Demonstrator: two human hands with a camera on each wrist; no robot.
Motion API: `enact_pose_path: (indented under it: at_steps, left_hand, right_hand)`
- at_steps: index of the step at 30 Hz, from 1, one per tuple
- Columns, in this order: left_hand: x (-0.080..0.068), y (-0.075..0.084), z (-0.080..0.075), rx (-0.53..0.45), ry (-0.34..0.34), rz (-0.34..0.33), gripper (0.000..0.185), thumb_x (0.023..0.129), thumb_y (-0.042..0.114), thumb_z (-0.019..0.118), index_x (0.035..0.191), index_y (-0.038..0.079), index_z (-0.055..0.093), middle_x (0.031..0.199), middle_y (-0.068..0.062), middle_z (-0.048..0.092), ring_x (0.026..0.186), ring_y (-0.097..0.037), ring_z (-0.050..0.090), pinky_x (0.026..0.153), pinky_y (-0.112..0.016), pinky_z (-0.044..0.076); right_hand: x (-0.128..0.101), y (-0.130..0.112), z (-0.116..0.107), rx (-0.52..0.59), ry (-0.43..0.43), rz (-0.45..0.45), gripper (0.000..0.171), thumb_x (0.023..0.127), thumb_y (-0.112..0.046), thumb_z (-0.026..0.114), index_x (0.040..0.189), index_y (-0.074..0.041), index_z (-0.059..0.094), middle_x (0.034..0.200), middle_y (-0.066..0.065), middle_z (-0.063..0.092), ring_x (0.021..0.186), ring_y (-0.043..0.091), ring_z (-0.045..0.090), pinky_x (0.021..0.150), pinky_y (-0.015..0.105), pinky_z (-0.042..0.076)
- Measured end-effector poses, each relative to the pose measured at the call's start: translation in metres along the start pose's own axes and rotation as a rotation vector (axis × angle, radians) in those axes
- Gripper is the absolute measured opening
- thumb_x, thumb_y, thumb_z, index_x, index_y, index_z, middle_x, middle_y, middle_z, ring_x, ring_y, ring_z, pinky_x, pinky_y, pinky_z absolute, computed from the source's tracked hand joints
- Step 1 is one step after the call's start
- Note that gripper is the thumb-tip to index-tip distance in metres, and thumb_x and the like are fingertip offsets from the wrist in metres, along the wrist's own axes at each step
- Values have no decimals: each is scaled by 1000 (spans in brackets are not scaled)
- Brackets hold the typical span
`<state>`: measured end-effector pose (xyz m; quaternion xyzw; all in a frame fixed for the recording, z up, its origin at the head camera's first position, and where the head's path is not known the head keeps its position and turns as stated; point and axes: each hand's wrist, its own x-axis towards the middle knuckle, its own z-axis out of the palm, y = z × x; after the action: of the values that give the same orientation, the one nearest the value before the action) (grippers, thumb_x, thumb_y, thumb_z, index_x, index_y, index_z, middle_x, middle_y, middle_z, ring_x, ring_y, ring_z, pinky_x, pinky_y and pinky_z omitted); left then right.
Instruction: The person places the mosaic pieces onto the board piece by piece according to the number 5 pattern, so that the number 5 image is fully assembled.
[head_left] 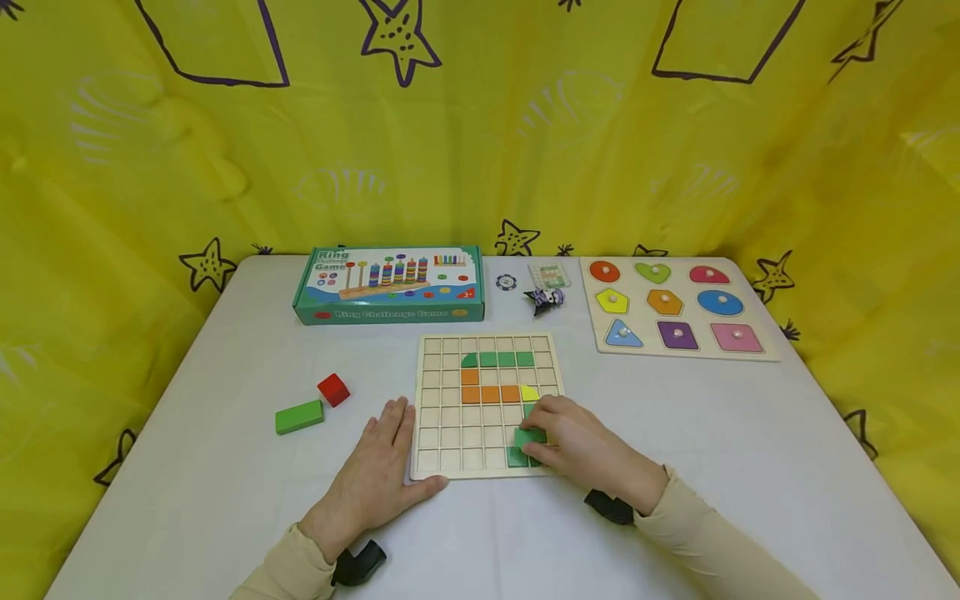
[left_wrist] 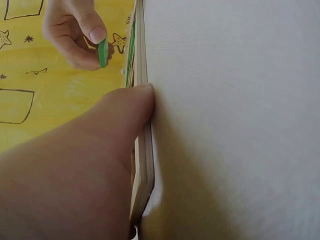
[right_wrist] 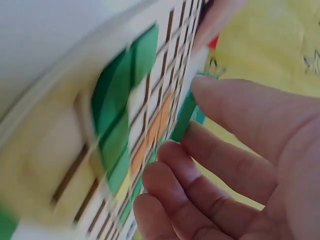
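My right hand (head_left: 581, 442) pinches a green tile (head_left: 529, 436) between thumb and fingers over the lower right of the wooden grid board (head_left: 450, 436). The held tile (left_wrist: 103, 54) shows edge-on in the left wrist view, raised off the board. My left hand (head_left: 378, 467) lies along the board's left edge with straight fingers, its thumb touching the front edge. In the grid sit a row of green tiles (head_left: 506, 359), several orange tiles (head_left: 490, 394) and a yellow tile (head_left: 529, 392). More green tiles (head_left: 517, 457) are partly hidden by my right hand.
Left of the board lie a green block (head_left: 299, 417) and a red cube (head_left: 333, 390). Behind it are a game box (head_left: 390, 285), a poker chip (head_left: 506, 282), a small patterned card (head_left: 550, 275) and a dark figurine (head_left: 545, 300). A shape puzzle (head_left: 697, 333) stands back right.
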<state>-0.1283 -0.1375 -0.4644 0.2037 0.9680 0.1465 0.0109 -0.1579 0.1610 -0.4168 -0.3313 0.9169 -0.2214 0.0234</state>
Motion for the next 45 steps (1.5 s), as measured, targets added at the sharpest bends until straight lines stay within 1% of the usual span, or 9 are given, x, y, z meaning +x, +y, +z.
enact_pose_path:
  at_steps: [5, 13, 21, 24, 27, 30, 37, 41, 45]
  left_hand:
    - [0, -1, 1, 4, 7, 4, 104, 84, 66, 62, 146, -12, 31, 153, -27, 26, 142, -40, 22, 111, -55, 25]
    - [1, -2, 1, 7, -26, -7, 106, 85, 67, 59, 148, -11, 27, 155, -26, 22, 143, -39, 19, 112, -55, 22]
    - [2, -1, 2, 2, -28, -7, 106, 84, 68, 59, 148, -11, 28, 155, -25, 23, 143, -39, 19, 111, -55, 23]
    - [2, -1, 3, 0, -30, -8, 105, 84, 67, 60, 148, -11, 28, 155, -25, 23, 143, -39, 19, 111, -55, 23]
    - [2, -1, 2, 5, -25, -4, 105, 84, 66, 61, 147, -11, 29, 155, -26, 24, 143, -40, 20, 111, -55, 23]
    - [2, -2, 0, 16, -13, 6, 105, 84, 66, 61, 147, -12, 30, 154, -27, 24, 142, -41, 21, 111, -55, 23]
    - [3, -5, -4, 17, 25, 21, 103, 84, 63, 64, 145, -13, 32, 153, -28, 27, 140, -43, 24, 110, -57, 24]
    - [2, -5, -4, 15, 25, 24, 103, 83, 63, 65, 145, -13, 32, 152, -28, 27, 140, -44, 25, 110, -57, 25]
    - [2, -3, -1, -4, 16, 25, 104, 83, 63, 65, 146, -12, 31, 153, -27, 26, 141, -43, 23, 111, -56, 24]
  right_hand:
    - [13, -13, 15, -14, -4, -88, 22, 85, -17, 78, 102, -7, 71, 95, -2, 61, 90, 14, 55, 80, 30, 51]
    - [19, -16, 27, -75, 29, -178, 13, 81, -16, 82, 84, -12, 70, 86, -6, 59, 82, 12, 55, 73, 25, 49]
    - [18, -15, 29, -138, 10, -245, 5, 83, -14, 79, 84, -15, 74, 88, -7, 62, 82, 12, 54, 75, 24, 47]
    - [14, -12, 25, -117, 11, -258, 5, 84, -12, 77, 89, -14, 76, 95, -4, 63, 88, 14, 56, 80, 28, 48]
    - [4, -3, 15, -72, 28, -210, 11, 87, -9, 74, 97, -11, 76, 104, -1, 63, 98, 17, 56, 87, 32, 48]
    - [-12, 11, 0, -66, 56, -113, 16, 89, -5, 71, 104, -9, 74, 108, 0, 62, 104, 18, 55, 91, 35, 49]
    - [-56, 36, -20, -77, 91, 154, 18, 88, -5, 72, 105, -8, 74, 101, -4, 66, 98, 16, 58, 85, 38, 52]
    - [-72, 37, -20, -51, 42, 235, 16, 87, -10, 73, 104, -9, 74, 98, -8, 65, 94, 15, 57, 83, 38, 53]
    - [-85, 31, -21, 7, -46, 368, 23, 83, -23, 79, 102, -12, 72, 90, -10, 60, 87, 13, 53, 77, 33, 52]
